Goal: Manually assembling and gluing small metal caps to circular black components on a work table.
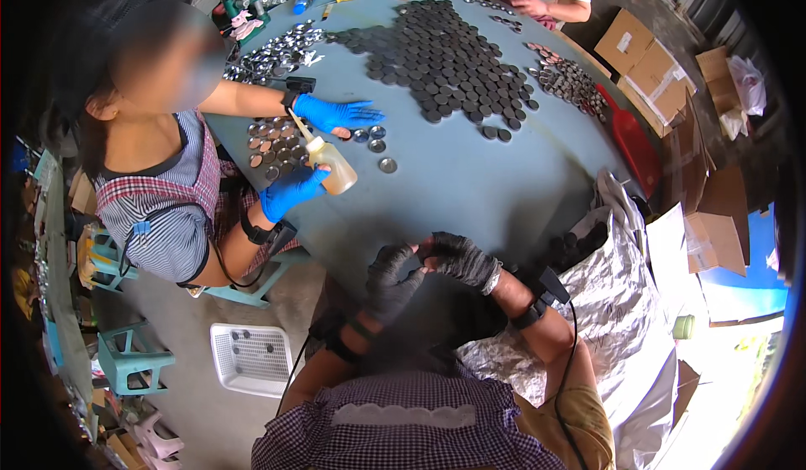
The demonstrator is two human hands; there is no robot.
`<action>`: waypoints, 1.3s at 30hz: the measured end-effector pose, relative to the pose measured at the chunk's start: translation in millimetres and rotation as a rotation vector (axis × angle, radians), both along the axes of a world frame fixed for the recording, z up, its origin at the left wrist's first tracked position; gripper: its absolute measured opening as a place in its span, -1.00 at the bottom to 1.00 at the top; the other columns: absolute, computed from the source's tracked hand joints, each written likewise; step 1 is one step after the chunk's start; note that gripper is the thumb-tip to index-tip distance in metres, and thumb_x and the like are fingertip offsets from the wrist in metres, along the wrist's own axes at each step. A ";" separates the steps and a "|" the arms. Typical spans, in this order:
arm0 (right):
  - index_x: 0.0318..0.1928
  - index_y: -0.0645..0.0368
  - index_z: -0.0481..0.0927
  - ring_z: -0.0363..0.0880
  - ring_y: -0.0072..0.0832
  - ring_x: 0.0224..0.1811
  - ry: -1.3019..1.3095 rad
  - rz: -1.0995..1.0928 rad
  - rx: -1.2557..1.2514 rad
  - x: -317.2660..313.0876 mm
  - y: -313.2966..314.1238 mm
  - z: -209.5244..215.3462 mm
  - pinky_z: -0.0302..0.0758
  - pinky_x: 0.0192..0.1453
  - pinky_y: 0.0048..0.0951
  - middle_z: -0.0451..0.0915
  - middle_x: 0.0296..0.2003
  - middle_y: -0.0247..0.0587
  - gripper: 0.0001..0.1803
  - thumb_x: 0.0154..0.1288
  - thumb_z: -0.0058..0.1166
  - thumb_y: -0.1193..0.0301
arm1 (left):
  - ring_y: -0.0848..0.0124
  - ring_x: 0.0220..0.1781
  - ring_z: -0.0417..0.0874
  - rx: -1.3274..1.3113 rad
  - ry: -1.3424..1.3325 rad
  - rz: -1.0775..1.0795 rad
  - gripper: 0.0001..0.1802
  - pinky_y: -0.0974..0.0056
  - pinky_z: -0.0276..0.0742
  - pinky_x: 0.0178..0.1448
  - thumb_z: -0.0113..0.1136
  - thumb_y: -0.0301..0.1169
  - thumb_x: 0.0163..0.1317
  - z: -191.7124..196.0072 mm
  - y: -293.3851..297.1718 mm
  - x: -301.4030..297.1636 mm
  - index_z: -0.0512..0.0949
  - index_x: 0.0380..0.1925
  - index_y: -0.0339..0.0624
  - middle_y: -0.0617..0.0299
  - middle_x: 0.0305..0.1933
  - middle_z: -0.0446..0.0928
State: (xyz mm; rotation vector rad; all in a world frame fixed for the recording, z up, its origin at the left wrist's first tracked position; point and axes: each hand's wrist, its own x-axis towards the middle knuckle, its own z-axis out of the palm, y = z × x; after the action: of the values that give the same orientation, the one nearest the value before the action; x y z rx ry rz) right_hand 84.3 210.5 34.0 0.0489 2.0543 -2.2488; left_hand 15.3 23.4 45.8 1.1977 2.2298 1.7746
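My left hand [388, 281] and my right hand [460, 258] both wear dark grey knit gloves and meet at the near edge of the round blue-grey table [470, 184]. The right hand's curled fingers touch the left hand's fingertips. Whether anything small is pinched between them is hidden. Black straps with cables wrap both my wrists. Several dark round discs [453, 50] lie spread over the far half of the table, well beyond my hands.
A co-worker on the left in blue gloves holds a squeeze bottle of amber liquid [329, 166] over several small metal discs [273, 147]. An open silver sack [604, 302] with dark discs sits at my right. A white basket [250, 357] lies on the floor. Cardboard boxes [655, 67] stand at the far right.
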 end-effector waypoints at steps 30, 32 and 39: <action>0.06 0.12 0.46 0.50 -0.05 0.06 -0.311 -0.462 1.458 -76.3 88.1 32.3 0.47 0.10 -0.13 0.51 -0.02 0.03 -0.60 0.20 0.01 0.30 | 0.08 -0.14 0.57 -0.088 0.257 -0.089 -0.62 0.09 0.49 0.01 0.28 -0.52 -0.03 -26.9 -7.2 -19.1 0.53 -0.13 -0.20 0.07 -0.16 0.55; 0.08 0.14 0.42 0.49 -0.03 0.05 -0.346 -0.394 1.410 -49.3 91.2 35.0 0.45 0.11 -0.10 0.51 -0.02 0.06 -0.54 0.18 0.05 0.24 | 0.09 -0.12 0.57 -0.195 0.179 -0.244 -0.61 0.08 0.49 0.03 0.27 -0.47 -0.02 -35.1 -4.4 -6.0 0.54 -0.11 -0.19 0.07 -0.13 0.55; -0.24 0.14 0.53 0.55 0.03 -0.19 -0.176 -0.645 1.293 13.0 83.6 -7.8 0.49 -0.14 -0.05 0.59 -0.28 0.06 -0.74 0.07 0.10 0.30 | 0.12 0.07 0.50 -0.364 0.377 -0.612 -0.47 0.11 0.43 0.20 0.22 -0.42 -0.03 -15.5 27.6 39.5 0.50 0.05 -0.12 0.09 0.02 0.48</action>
State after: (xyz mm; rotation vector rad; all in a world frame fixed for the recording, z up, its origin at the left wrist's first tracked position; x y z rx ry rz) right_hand 97.4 294.1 26.3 1.0277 3.2087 -0.5696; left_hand 54.8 51.0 30.3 1.9523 1.9002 0.9344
